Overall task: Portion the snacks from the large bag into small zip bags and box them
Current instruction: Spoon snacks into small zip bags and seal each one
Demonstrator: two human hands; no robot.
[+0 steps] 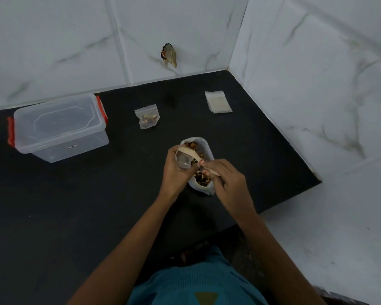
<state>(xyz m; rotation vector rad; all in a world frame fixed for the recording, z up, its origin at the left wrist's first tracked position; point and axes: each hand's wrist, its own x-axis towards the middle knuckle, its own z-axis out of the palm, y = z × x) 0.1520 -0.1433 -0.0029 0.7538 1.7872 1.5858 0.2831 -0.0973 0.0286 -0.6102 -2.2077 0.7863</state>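
Observation:
The large white bag (pixel 204 143) of brown snacks stands open on the black counter (pixel 97 194). My left hand (pixel 175 170) holds a small clear zip bag (pixel 183 160) over the large bag's left side. My right hand (pixel 226 177) pinches a pale wooden spoon (pixel 190 153) whose bowl reaches into the small bag's mouth. A filled small zip bag (pixel 147 119) lies further back on the counter. A stack of empty zip bags (pixel 218 101) lies at the back right. The clear plastic box (pixel 59 126) with red clips stands at the left, its lid on.
White marble-patterned tiled walls (pixel 306 84) close the counter at the back and right, forming a corner. A small torn scrap (pixel 169 55) sticks to the back wall. The counter's front edge runs near my body at the bottom.

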